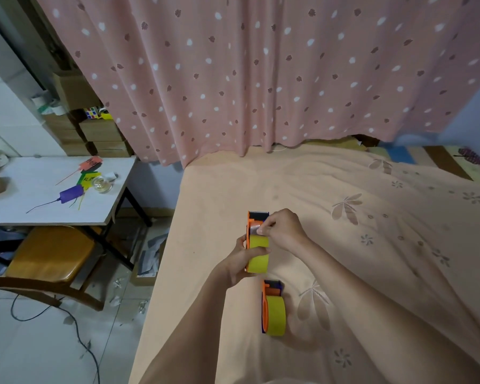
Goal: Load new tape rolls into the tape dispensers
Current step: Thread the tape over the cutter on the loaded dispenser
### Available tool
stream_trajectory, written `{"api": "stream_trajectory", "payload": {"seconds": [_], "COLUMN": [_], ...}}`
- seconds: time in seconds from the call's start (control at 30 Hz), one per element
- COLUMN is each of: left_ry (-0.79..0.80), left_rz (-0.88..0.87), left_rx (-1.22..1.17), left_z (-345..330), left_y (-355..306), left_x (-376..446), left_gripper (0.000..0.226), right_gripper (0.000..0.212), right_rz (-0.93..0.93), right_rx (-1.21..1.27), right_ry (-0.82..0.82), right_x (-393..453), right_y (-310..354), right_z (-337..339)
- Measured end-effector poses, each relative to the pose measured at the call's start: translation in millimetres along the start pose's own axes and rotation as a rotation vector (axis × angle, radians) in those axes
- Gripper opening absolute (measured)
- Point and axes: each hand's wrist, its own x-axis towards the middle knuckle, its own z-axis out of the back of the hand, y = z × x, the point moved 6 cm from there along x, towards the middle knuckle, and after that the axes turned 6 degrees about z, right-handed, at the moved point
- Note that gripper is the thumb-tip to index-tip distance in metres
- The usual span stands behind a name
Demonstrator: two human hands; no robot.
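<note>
A pink dotted curtain (261, 73) hangs behind a bed (344, 217) covered in a peach sheet with a leaf pattern, which fills most of the view. To the left stands a white worktop (20, 206) carrying a purple tool (71, 193), coloured tags and a clear tape roll (102, 184), with a yellow-seated chair (50, 253) tucked beneath it. Above the bed, the left hand (240, 261) wraps its fingers closed around an orange tape dispenser (257, 239) loaded with a yellow tape roll (258, 253). The right hand (284, 231) pinches the loose tape end (257, 228) at the dispenser's front. A second dispenser (272, 307), also holding a yellow roll, lies on the sheet just below the hands, touched by neither.
</note>
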Motion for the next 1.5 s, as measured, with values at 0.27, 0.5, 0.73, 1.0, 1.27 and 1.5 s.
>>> {"api": "stream_trajectory", "payload": {"seconds": [0.27, 0.5, 0.73, 1.0, 1.27, 1.5], "left_ry": [0.071, 0.085, 0.068, 0.147, 0.158, 0.205], "left_rz": [-0.066, -0.054, -0.056, -0.127, -0.127, -0.115], "left_rx": [0.058, -0.01, -0.097, -0.06, -0.042, 0.059], "left_z": [0, -1, -3, -14, -16, -18], "left_y": [-24, -21, -15, -23, -16, -21], "left_x": [3, 6, 3, -6, -9, -10], "left_gripper": [0.075, 0.076, 0.092, 0.087, 0.096, 0.105], "right_gripper": [0.007, 0.012, 0.031, 0.027, 0.026, 0.007], "right_rz": [0.03, -0.004, -0.1, -0.215, -0.205, 0.002], "right_rx": [-0.066, -0.084, 0.004, 0.123, 0.117, 0.024], "right_ry": [0.141, 0.142, -0.075, -0.182, -0.175, 0.027], "right_x": [1, 0, 8, 31, 47, 60], "right_y": [26, 24, 18, 12, 15, 42], "right_z": [7, 8, 30, 62, 72, 66]}}
